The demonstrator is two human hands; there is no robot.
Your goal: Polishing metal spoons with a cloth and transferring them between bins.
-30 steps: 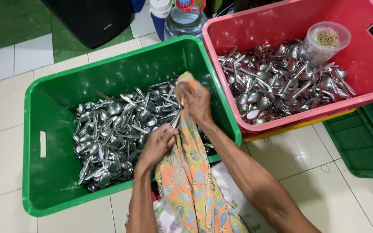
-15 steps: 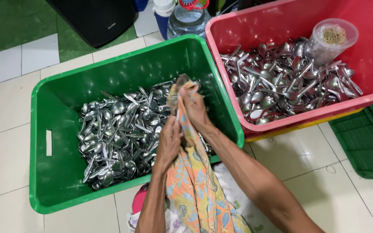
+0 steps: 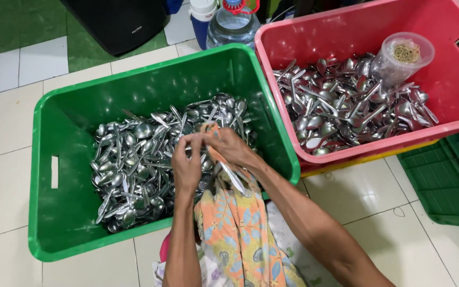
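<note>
Lowering my hands from where they were, I now have them together just above the spoons in the green crate. My left hand pinches the cloth's top edge; my right hand grips cloth and a spoon. That spoon has slid clear of the cloth, so it looks wiped. It runs diagonally, its visible end pointing down-right toward me.

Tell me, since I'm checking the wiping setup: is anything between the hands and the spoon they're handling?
Only the orange floral cloth. The left hand and right hand grip it around a spoon above the green crate.
</note>
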